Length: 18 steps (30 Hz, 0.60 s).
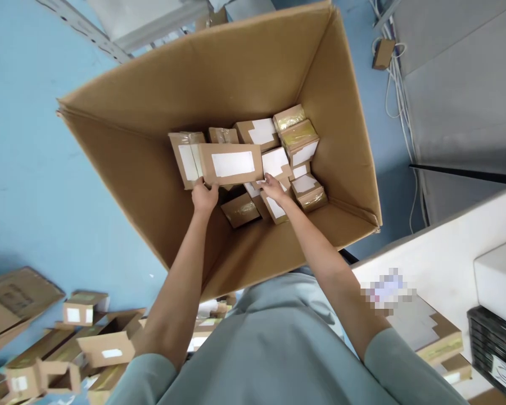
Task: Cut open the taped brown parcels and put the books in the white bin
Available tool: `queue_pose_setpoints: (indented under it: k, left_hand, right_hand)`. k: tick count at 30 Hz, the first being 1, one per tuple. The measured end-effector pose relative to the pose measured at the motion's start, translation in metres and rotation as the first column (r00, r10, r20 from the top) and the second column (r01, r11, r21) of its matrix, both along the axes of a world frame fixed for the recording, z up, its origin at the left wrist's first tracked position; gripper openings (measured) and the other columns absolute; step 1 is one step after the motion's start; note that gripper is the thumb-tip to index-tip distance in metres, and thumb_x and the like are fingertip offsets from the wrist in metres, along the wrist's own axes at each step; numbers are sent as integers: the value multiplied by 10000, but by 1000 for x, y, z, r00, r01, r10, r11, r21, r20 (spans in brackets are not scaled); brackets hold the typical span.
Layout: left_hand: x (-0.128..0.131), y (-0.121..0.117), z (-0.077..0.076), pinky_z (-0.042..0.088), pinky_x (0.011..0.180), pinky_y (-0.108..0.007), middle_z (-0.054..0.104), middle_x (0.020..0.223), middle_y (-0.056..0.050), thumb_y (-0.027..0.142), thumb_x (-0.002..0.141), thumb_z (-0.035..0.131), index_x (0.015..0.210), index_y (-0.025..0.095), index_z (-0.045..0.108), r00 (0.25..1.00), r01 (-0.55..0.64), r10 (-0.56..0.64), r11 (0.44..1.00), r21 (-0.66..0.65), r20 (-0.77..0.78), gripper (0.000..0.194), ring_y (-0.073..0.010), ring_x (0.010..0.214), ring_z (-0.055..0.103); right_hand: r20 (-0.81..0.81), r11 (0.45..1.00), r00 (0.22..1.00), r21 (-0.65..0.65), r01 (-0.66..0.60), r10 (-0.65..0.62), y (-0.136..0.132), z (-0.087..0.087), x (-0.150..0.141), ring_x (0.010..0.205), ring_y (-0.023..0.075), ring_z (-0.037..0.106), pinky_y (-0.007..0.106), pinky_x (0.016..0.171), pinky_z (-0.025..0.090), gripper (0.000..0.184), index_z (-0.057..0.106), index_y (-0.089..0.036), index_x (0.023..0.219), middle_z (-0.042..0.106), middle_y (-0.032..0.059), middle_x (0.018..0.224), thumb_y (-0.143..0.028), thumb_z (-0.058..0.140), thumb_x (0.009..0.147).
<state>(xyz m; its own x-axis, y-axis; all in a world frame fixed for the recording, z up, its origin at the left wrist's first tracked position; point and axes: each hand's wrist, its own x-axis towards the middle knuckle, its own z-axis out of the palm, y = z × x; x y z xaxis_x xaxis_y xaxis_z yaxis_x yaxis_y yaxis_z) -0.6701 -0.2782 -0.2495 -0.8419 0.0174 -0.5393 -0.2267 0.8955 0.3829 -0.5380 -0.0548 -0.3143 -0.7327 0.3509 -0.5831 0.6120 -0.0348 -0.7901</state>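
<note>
A long brown cardboard box with a white label [208, 163] lies over other boxes inside a large open carton [244, 73]. My left hand [204, 197] is closed on its near left corner, thumb and fingers at the edge. At its near right corner, my right hand [273, 188] has its fingers bent around the edge; the fingertips are partly hidden. Left of the held box stands another taped box [177, 154]. Several small labelled boxes lie to the right, among them one with yellowish tape [297, 134]. A taped box [239, 211] rests lower down, between my forearms.
Opened cartons [105, 346] and small boxes cover the floor at lower left. White cables [398, 90] run along the grey wall at right. A white table [451, 225] bears a labelled box [441, 337] and a black crate [495, 343]. Metal shelving [160, 28] stands beyond the carton.
</note>
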Motion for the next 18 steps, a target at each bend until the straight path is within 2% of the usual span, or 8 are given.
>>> queue_pose_setpoints:
  k: [3,5,8,10,12,14,18]
  left_hand:
    - [5,-3,12,584,1169,-487,816,1318,-213,307,996,725,1448,86,702,999,38,-37,998,48,-7,504,-363,1258,776]
    - [10,-1,25,565,1201,-480,807,1387,-198,316,1003,727,1454,126,714,996,90,-88,991,102,-25,489,-354,1303,764]
    - [17,13,43,561,1199,-502,823,1351,-190,365,1031,709,1400,153,741,990,139,-139,983,117,-12,427,-377,1309,764]
    - [20,27,50,585,1155,-499,843,1254,-192,403,1037,708,1395,137,732,989,141,-147,982,127,35,446,-387,1271,780]
    - [23,39,50,606,1117,-482,847,1224,-195,421,1028,722,1412,127,715,989,127,-138,979,156,60,484,-385,1247,789]
    - [27,45,46,607,1123,-484,833,1298,-213,417,1023,729,1437,123,697,995,86,-93,983,161,39,510,-389,1277,780]
    - [29,37,30,573,1179,-553,776,1410,-291,450,1042,711,1413,87,691,1000,-20,19,997,74,21,519,-435,1347,746]
  right_hand:
    - [28,990,998,-126,64,-61,-11,6,-7,1477,253,690,474,1311,523,559,640,-186,1581,777,105,1536,-331,680,1042]
    - [-9,982,996,-165,87,-90,-21,18,-15,1542,248,643,455,1348,478,548,645,-167,1578,725,125,1610,-385,664,1076]
    - [-29,975,982,-128,184,-189,-30,35,-30,1616,259,579,444,1374,436,621,592,-119,1626,619,183,1713,-448,641,1101]
    - [16,966,968,-60,253,-252,-25,41,-34,1632,283,562,486,1380,427,652,574,-104,1636,614,209,1707,-476,630,1103]
    - [50,963,963,-16,268,-266,-14,40,-32,1621,303,572,528,1377,428,649,594,-126,1619,653,200,1665,-491,653,1085]
    - [56,975,974,23,219,-220,-1,34,-24,1597,311,593,540,1369,439,634,615,-149,1594,683,186,1633,-483,685,1060]
    - [80,989,990,107,106,-115,15,12,-9,1557,342,628,552,1350,461,627,638,-117,1545,693,219,1606,-454,715,1022]
